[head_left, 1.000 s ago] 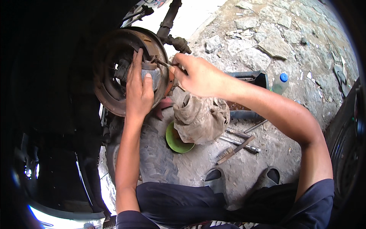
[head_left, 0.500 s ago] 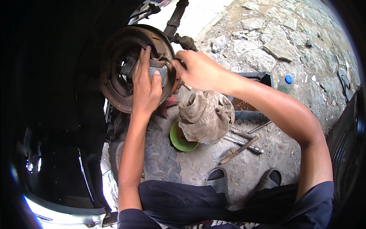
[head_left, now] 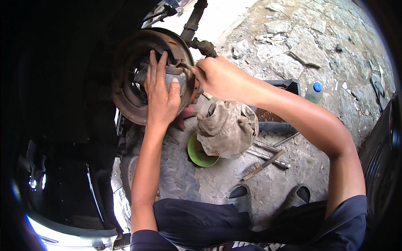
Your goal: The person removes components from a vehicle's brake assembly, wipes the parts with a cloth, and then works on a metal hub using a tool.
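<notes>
A rusty round wheel brake assembly stands upright in front of me, left of centre. My left hand lies over its middle, fingers stretched upward and thumb apart, touching a grey metal block. My right hand is closed at the assembly's right edge. From its fingers a short, thin metal tool points left to the top of the block. The fist hides the rest of the tool, so its exact kind does not show.
A beige cloth hangs over a green bowl. Nearby lie a tyre, a wire brush, a metal rod and a dark tray. A blue-capped bottle stands farther right. Dark vehicle bodywork fills the left side.
My left hand's fingers have spread slightly and shifted on the assembly. The right hand stays at the same edge with the tool, almost unmoved. The whole view has shifted slightly.
</notes>
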